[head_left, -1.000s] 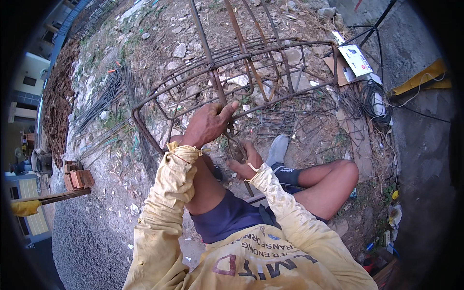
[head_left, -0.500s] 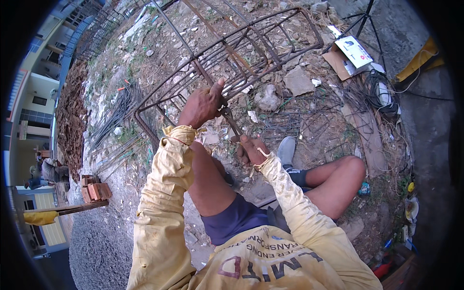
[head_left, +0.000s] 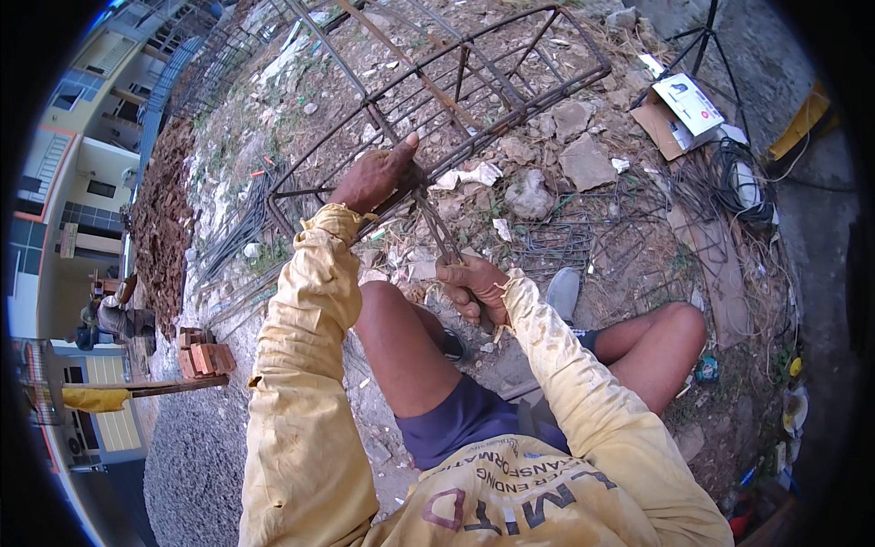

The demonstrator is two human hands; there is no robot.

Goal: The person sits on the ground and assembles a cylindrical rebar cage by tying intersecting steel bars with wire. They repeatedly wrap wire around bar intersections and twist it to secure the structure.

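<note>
A long rebar cage [head_left: 529,113] of rusty rods and rectangular stirrups lies in front of me. My left hand [head_left: 375,179] is closed round its near side, thumb pointing up along a bar. A pair of pincers [head_left: 441,230] reaches up to that same spot, with its jaws hidden against the left hand and the bars. Around the lower ends of the handles, my right hand [head_left: 474,286] is closed. Whether there is tie wire in the jaws cannot be made out.
Broken stones [head_left: 530,195] and bent rebar stirrups [head_left: 558,244] lie on the rubble beyond my right hand. An opened cardboard box [head_left: 685,106] sits by a black tripod [head_left: 704,36]. Left are red bricks [head_left: 208,357], a gravel heap [head_left: 196,465] and people [head_left: 123,314] farther off.
The view has shifted slightly, with surroundings moving right in the picture. My right hand and the pincer handles have swung a little lower, the handles looking closer together. My left hand keeps its hold.
</note>
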